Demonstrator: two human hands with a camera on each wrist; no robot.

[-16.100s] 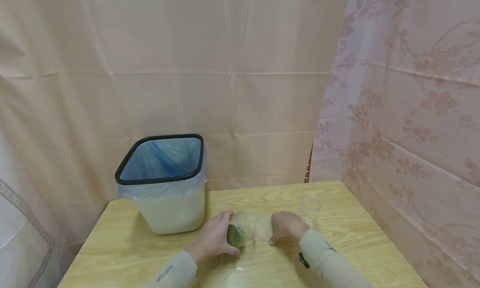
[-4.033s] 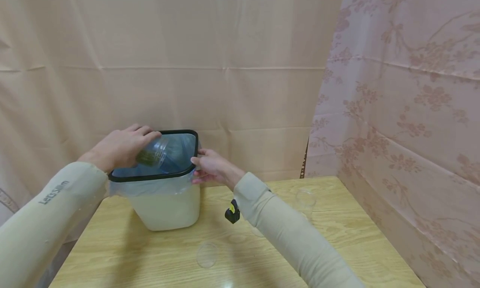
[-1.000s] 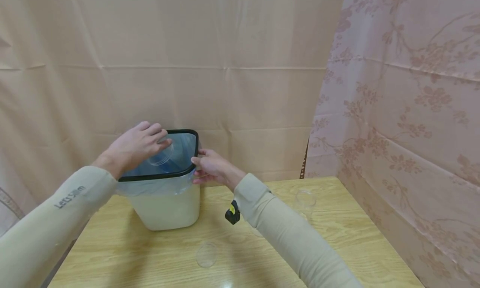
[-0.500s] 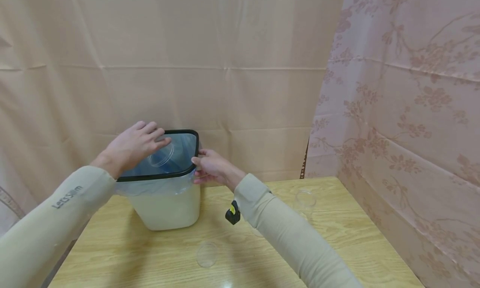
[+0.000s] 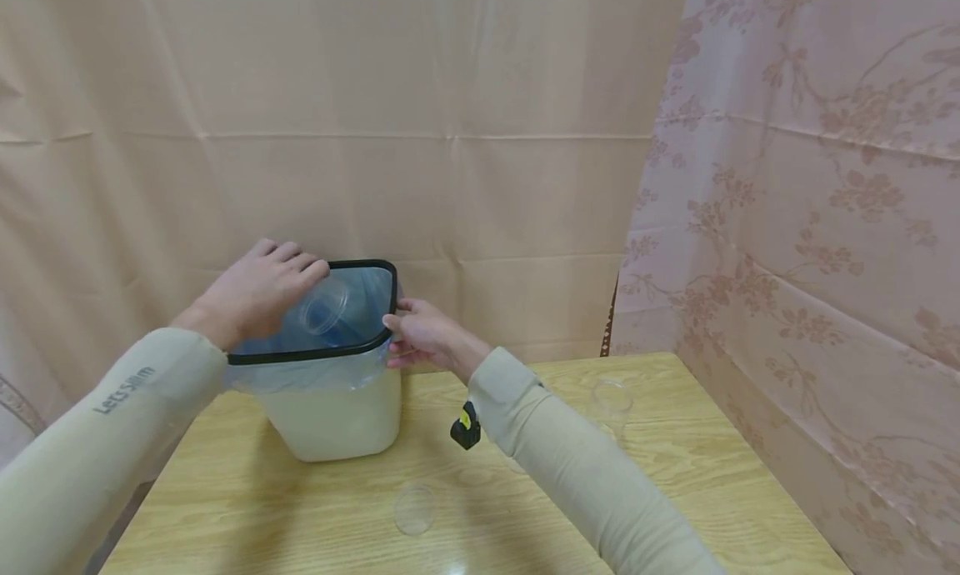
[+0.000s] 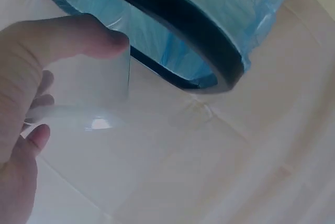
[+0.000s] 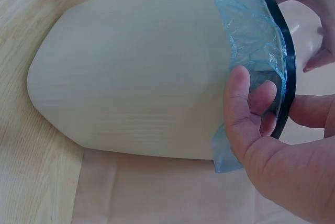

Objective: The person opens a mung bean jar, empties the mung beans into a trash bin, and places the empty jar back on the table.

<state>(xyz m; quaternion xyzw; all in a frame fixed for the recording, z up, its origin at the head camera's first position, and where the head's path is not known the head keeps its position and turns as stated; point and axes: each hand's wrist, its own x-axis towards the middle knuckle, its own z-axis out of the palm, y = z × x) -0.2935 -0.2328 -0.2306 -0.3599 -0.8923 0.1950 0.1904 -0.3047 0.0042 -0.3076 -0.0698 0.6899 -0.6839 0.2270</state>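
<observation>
My left hand (image 5: 258,296) grips a clear plastic jar (image 5: 327,308), tipped over the mouth of a cream trash bin (image 5: 330,421). In the left wrist view the jar (image 6: 91,85) looks see-through, with no green contents visible; thumb and fingers curl round its wall. My right hand (image 5: 429,335) pinches the bin's black rim (image 5: 393,308) at its right side. From the right wrist view, the thumb lies on one side of the rim and the fingers on the other, against the blue liner bag (image 7: 251,35). The bin's bottom inside is hidden.
A clear round lid (image 5: 415,509) lies flat on the wooden table (image 5: 337,525) in front of the bin. Another clear jar (image 5: 611,402) stands at the right, partly behind the right sleeve (image 5: 577,450). A beige curtain (image 5: 525,183) hangs behind the table.
Green bits seen in the jar several seconds ago no longer show in it. Over the last half second my left hand shifts slightly left with the jar. My right hand stays on the rim.
</observation>
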